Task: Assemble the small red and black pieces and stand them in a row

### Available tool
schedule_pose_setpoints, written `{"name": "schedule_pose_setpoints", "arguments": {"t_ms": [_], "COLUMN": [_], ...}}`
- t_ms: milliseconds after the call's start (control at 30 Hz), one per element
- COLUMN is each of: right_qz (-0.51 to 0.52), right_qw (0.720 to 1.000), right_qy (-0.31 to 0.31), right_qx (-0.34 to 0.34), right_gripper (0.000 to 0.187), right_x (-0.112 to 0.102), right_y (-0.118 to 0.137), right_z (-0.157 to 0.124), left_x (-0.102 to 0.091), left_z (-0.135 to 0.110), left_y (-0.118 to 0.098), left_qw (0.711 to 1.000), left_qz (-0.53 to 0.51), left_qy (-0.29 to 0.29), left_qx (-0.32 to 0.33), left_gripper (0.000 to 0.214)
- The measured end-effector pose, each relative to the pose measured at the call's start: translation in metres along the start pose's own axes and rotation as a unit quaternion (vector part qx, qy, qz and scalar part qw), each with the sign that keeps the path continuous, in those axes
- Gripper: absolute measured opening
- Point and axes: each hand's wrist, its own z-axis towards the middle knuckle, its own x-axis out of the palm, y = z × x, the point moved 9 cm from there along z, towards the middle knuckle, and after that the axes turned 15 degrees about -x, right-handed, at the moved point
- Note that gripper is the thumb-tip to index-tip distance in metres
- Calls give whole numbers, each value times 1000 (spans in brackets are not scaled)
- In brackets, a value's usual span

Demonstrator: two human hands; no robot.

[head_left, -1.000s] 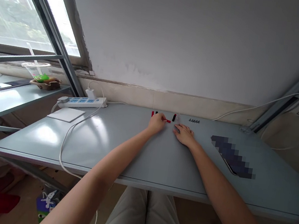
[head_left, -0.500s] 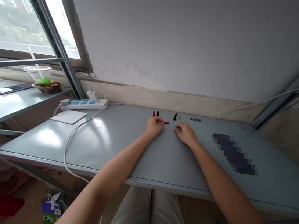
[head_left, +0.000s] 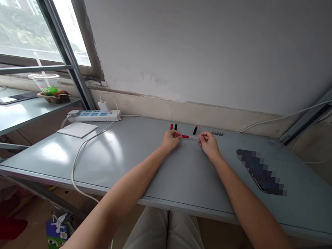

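My left hand [head_left: 170,140] and my right hand [head_left: 209,144] sit near the far edge of the grey table [head_left: 135,165]. Between them runs a thin tube, red [head_left: 185,136] at the left and clear toward the right, pinched at both ends by my fingers. Just beyond my left hand stand a small red piece [head_left: 171,126] and a black piece [head_left: 176,126]. Another dark piece with red on it [head_left: 195,130] stands above the tube. A row of small grey parts [head_left: 217,133] lies beyond my right hand.
A blue-socketed white power strip [head_left: 94,115] with a charger lies at the back left, beside a white pad [head_left: 77,129]. A white cable crosses the table's left part. A pixelated flat dark object [head_left: 260,171] lies to the right.
My right hand has moved left and up from the tabletop and now pinches the tube's clear end. The tube has shifted slightly right, now spanning both hands.
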Motion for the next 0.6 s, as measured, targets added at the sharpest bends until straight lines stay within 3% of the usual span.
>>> {"name": "schedule_pose_setpoints", "arguments": {"t_ms": [367,600], "right_qz": [93,129], "right_qw": [993,989], "right_qy": [-44,-10], "right_qx": [63,77], "right_gripper": [15,19], "right_x": [-4,6], "right_y": [-8,-3], "right_z": [-4,-7], "left_x": [-3,8], "left_z": [-13,-16], "left_y": [-5,-11], "left_qw": [996,993], "left_qz": [-59,-80], "left_qy": [39,88], "left_qx": [-51,-22], "left_gripper": [9,9]}}
